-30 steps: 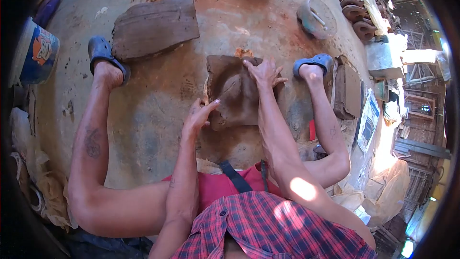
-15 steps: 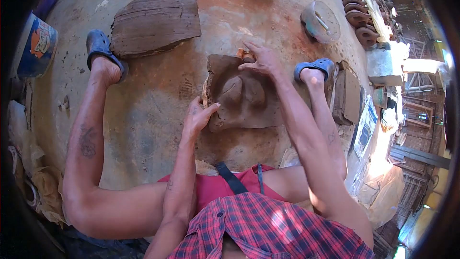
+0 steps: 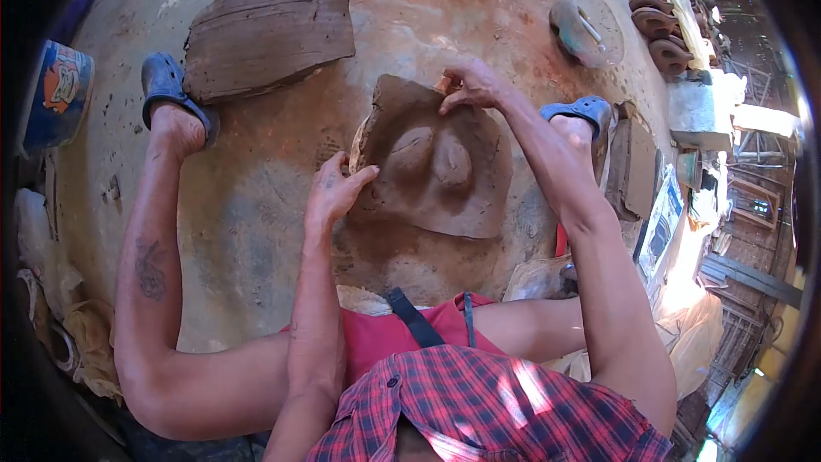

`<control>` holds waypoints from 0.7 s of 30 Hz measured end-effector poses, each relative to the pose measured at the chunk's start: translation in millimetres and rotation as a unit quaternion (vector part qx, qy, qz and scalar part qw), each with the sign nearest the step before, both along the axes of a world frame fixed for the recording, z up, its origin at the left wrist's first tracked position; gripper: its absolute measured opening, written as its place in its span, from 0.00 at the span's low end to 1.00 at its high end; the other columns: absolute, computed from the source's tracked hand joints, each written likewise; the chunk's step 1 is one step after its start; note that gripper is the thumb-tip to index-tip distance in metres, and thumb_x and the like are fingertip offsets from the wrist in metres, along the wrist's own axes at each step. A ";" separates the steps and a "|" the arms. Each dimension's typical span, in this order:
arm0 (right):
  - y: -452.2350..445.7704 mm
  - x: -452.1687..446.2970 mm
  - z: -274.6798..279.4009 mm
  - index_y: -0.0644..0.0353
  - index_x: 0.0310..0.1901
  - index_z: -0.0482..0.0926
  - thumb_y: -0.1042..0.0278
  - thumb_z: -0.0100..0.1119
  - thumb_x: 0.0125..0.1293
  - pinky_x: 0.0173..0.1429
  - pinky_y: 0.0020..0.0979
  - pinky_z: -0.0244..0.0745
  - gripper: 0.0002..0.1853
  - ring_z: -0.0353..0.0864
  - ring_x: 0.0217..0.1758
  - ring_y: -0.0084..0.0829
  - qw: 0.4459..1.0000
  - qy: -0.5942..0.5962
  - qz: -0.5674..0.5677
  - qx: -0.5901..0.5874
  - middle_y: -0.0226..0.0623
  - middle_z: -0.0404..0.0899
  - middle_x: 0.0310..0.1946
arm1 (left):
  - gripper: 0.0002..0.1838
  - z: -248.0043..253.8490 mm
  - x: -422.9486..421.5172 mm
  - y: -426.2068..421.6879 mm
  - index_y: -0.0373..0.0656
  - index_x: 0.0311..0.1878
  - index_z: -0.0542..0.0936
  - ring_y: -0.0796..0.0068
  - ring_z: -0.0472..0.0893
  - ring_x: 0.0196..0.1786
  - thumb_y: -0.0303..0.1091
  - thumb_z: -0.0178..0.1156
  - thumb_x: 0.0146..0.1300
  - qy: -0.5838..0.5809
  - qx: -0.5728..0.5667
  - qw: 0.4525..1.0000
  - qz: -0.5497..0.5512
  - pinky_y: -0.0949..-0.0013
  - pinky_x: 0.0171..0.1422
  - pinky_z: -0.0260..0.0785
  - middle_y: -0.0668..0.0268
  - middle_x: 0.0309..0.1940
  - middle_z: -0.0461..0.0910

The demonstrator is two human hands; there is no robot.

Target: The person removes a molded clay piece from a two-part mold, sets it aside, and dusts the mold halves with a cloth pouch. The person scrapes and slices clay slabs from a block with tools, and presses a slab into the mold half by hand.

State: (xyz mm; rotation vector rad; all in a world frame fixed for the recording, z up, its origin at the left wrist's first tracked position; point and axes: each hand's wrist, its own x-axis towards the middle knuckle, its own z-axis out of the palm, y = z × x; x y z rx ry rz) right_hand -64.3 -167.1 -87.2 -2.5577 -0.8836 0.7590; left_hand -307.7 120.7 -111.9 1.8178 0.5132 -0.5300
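Observation:
A brown clay slab (image 3: pixel 428 214) with two rounded bulges in a sunken middle lies on the floor between my legs. Part of a pale rim, perhaps of a mould beneath it, shows at its left edge. My left hand (image 3: pixel 333 190) grips that left edge, thumb on top and fingers mostly hidden outside. At the far edge, my right hand (image 3: pixel 473 87) is closed around the slab's border, its fingertips bent over the clay near a small orange piece (image 3: pixel 442 84).
A larger flat clay slab (image 3: pixel 269 34) lies ahead on the left, near my blue clog (image 3: pixel 164 85). A bowl (image 3: pixel 586 27) with a stick in it stands ahead on the right. A blue bucket (image 3: pixel 60 98) is at far left. Curved clay pieces (image 3: pixel 654 21) line the right side.
The clay slab has turned clockwise, its lower edge now sloping down to the right. My right hand has bent its fingers onto the far edge, and my left hand has shifted slightly left.

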 end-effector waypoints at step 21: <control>47.8 27.3 25.5 0.59 0.47 0.86 0.41 0.88 0.41 0.55 0.48 0.81 0.36 0.87 0.53 0.52 0.945 0.061 0.114 -0.302 0.47 0.89 0.46 | 0.32 -7.3 1.4 3.6 0.34 0.59 0.84 0.69 0.86 0.49 0.52 0.76 0.61 0.001 -0.039 0.999 -0.002 0.62 0.58 0.76 0.59 0.46 0.89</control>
